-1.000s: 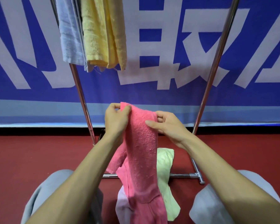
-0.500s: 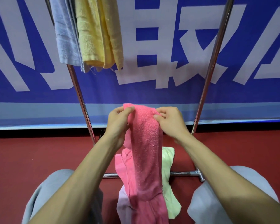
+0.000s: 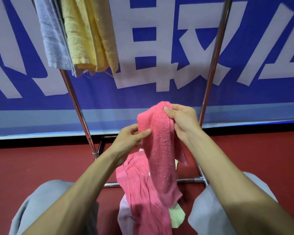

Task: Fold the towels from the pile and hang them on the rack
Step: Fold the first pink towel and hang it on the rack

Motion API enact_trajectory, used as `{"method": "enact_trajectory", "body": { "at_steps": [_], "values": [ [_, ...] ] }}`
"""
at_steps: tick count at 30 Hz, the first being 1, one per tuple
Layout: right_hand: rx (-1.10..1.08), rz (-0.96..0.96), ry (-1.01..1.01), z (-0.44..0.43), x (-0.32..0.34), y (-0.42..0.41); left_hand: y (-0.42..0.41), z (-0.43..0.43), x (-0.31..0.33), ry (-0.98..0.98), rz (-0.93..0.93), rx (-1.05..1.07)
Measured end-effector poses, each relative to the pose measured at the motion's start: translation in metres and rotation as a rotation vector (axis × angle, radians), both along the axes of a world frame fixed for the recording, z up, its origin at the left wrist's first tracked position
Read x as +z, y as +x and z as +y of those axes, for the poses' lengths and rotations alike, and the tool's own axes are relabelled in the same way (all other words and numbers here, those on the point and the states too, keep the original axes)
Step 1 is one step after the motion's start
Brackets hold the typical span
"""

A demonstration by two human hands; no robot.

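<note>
Only writing in view: big white Chinese chars on the blue banner (image 3: 159, 99), behind & above the grip, i.e. where left hand (image 3: 127, 139) & right hand (image 3: 183, 122) pinch the pink towel (image 3: 161, 150). Straight above the grip, betw. left pole (image 3: 75, 106) & right pole (image 3: 212, 68), the middle char. (image 3: 143, 49) looks like 取; its top is cut by the frame, so it may be only part of a char. Up-left of the grip, past the left pole: slanted white strokes, partly behind the hung towels (image 3: 85, 39), can't read. Up-right, past the right pole: strokes cut at the frame edge, can't read.
</note>
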State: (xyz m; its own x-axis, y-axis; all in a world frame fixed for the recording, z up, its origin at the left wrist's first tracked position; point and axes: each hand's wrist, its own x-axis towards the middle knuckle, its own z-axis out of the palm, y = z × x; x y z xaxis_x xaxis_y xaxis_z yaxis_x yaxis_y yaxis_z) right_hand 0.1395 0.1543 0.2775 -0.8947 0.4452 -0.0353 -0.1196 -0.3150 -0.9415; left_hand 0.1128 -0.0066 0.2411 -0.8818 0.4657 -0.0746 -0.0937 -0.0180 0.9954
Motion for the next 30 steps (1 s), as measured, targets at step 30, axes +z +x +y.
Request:
{"method": "enact_trajectory", "body": {
  "at_steps": [30],
  "values": [
    [0.238,-0.027,0.32,-0.019,-0.015,-0.001,-0.012,-0.028,0.027,0.123,-0.108,0.192]
  ]
}}
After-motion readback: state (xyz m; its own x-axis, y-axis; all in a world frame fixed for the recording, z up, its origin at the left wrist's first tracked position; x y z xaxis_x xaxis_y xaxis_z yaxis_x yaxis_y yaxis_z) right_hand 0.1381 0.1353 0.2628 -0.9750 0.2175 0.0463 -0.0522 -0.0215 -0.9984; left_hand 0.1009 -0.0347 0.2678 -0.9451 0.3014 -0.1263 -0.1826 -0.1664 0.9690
